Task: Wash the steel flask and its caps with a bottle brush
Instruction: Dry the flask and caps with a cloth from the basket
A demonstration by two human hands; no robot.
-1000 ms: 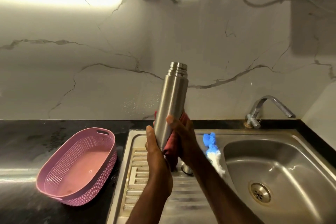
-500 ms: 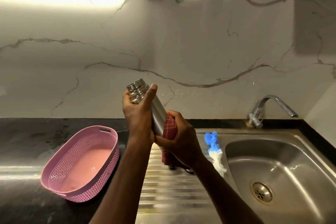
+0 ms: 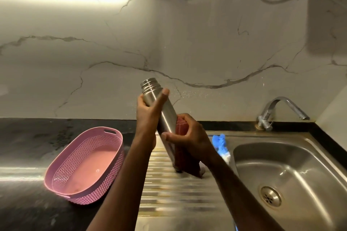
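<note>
Steel flask (image 3: 163,110), upright 1 second ago, now tilted left above the draining board (image 3: 178,189), left hand (image 3: 148,116) gripping its neck, right hand (image 3: 189,137) pressing a red cloth (image 3: 181,127) around its base, probably drying after washing.

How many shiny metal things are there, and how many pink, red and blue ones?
Shiny metal: 3 - steel flask, tap, sink
Pink: 1 - basket
Red: 1 - cloth in the right hand
Blue: 1 - brush
Total: 6
</note>
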